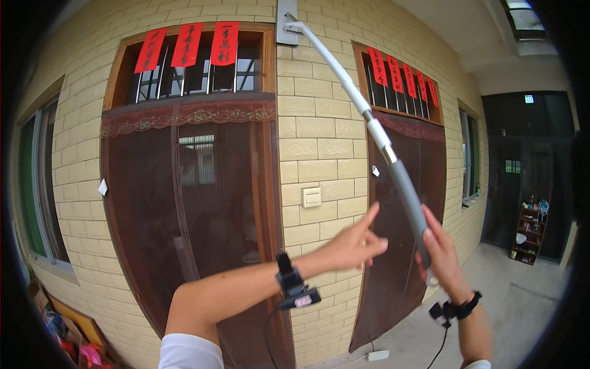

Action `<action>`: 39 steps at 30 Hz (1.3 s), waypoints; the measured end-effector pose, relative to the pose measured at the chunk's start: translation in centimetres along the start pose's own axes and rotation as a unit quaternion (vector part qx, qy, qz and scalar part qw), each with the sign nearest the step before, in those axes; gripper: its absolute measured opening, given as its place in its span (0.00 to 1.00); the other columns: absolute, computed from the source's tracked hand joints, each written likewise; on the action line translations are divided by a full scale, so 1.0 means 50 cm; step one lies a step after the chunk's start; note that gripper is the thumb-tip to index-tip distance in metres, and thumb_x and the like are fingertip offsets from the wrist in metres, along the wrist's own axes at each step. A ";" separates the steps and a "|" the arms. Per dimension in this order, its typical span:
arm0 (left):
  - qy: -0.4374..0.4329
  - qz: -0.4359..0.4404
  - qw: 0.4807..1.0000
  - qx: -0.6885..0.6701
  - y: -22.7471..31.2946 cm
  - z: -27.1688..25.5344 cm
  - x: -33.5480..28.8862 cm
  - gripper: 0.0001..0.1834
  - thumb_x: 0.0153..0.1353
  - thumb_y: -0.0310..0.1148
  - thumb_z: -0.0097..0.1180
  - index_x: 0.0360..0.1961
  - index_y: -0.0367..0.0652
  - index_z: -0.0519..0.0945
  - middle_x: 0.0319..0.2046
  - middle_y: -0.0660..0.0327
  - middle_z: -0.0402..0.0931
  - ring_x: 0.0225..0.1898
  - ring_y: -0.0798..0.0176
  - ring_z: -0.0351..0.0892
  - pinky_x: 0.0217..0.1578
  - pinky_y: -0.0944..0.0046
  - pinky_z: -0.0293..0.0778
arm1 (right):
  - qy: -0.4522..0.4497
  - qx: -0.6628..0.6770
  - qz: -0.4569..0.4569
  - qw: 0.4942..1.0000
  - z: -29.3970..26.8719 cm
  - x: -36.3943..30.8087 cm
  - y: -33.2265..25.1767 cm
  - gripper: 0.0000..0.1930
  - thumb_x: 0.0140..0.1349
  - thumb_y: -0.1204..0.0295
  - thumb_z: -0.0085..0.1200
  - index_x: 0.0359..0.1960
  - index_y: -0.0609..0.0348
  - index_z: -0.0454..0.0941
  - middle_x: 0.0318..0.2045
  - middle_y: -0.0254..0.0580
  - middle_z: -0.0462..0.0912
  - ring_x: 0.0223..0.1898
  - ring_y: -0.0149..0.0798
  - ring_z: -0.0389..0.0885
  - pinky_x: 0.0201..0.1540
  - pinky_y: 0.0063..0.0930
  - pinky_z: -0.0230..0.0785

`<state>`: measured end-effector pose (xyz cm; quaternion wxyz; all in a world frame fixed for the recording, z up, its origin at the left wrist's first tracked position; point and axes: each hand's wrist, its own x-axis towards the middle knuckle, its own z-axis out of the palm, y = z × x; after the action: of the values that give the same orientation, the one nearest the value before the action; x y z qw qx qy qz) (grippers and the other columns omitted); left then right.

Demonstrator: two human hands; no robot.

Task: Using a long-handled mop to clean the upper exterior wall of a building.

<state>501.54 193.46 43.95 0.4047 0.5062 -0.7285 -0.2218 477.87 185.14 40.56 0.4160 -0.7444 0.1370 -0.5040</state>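
My right hand [441, 253] grips the grey handle at the lower end of a long white telescopic pole [369, 117]. The pole rises up and to the left, and its bent tip touches a grey box [286, 22] high on the yellow brick wall. My left hand [355, 245] is raised beside the pole with fingers spread, index finger pointing up toward the pole, holding nothing. It hovers just left of the handle without touching it. Both wrists carry black straps with small devices and hanging cables.
Two brown mesh-screened doorways [190, 209] flank the brick pillar, red paper strips [187, 44] above each. A light switch [311, 197] sits on the pillar. A small shelf [530, 237] stands far right by a dark doorway. Clutter lies at lower left; a white power strip [378, 355] on the floor.
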 end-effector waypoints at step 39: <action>0.032 -0.275 0.929 -0.245 -0.337 -0.060 -0.638 0.19 0.71 0.36 0.59 0.59 0.38 0.79 0.39 0.60 0.86 0.38 0.69 0.83 0.41 0.68 0.80 | 0.063 -0.097 -0.058 0.992 0.027 0.389 -0.042 0.26 0.77 0.56 0.38 0.76 0.35 0.60 0.30 0.30 0.70 0.21 0.25 0.70 0.17 0.21 0.66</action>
<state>518.49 216.40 21.67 0.4625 0.5787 -0.4700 -0.4799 487.44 174.98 54.33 0.3023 -0.7545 0.1679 -0.5578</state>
